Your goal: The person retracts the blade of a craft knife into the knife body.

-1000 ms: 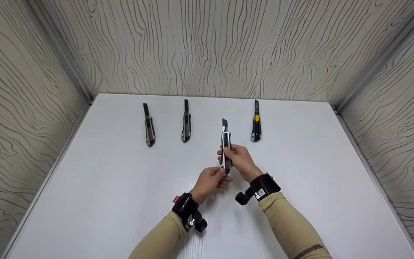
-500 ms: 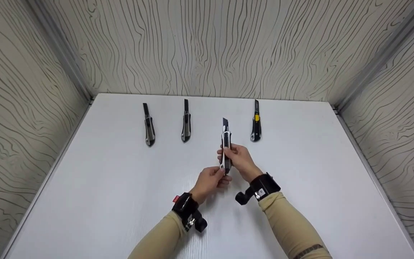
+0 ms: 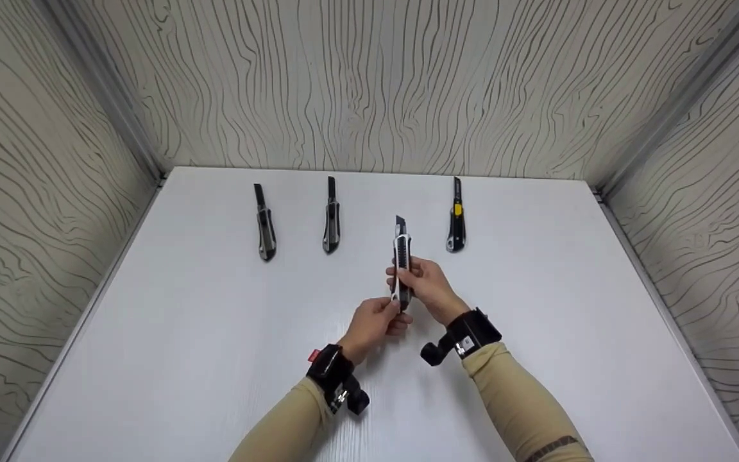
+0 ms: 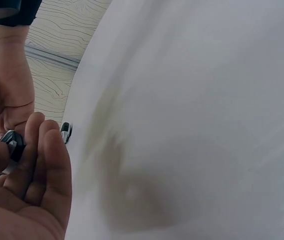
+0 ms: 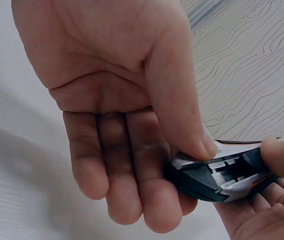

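A silver and black utility knife [image 3: 401,250] is held upright in the head view, its blade pointing away toward the back wall. My right hand [image 3: 432,289] grips the middle of its body, thumb lying on the top face. With thumb and fingers, my left hand [image 3: 373,324] pinches the butt end. In the right wrist view, the left hand [image 5: 117,90] holds the end of the knife [image 5: 226,175], where a slot shows. Only the end of the knife [image 4: 14,145] appears in the left wrist view, the rest hidden behind fingers.
Two grey and black utility knives, a far left one [image 3: 266,224] and a second one [image 3: 331,221], lie on the white table [image 3: 183,321]. A black knife with a yellow slider [image 3: 456,224] lies right of them. Wood-patterned walls [image 3: 369,83] enclose the back and sides.
Slightly less blade shows beyond the held knife's body, and the right thumb sits a little nearer to me. Both hands stay in place; the three knives on the table stay put.
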Demonstrator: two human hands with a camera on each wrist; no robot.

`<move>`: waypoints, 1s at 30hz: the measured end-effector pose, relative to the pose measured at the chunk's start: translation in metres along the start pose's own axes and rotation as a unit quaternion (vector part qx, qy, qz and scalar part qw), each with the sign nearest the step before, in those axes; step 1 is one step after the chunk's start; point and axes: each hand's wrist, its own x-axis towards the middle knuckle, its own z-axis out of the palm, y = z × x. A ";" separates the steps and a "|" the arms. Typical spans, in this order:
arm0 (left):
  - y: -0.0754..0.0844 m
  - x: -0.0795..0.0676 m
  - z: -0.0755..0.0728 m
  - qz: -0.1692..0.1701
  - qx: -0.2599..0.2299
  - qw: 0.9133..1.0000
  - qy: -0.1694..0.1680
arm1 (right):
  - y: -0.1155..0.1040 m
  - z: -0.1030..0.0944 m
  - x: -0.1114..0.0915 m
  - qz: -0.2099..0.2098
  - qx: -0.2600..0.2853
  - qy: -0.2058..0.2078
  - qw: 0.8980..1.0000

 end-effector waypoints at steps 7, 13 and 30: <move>0.001 -0.003 -0.001 0.003 0.004 1.000 -0.004 | 0.001 0.000 -0.001 -0.001 0.001 -0.006 1.000; -0.002 -0.004 -0.001 0.002 -0.016 1.000 -0.008 | 0.001 -0.001 0.000 -0.006 -0.001 -0.013 1.000; 0.002 -0.002 0.003 0.020 -0.010 0.999 0.029 | 0.000 -0.001 -0.001 0.018 0.012 0.005 1.000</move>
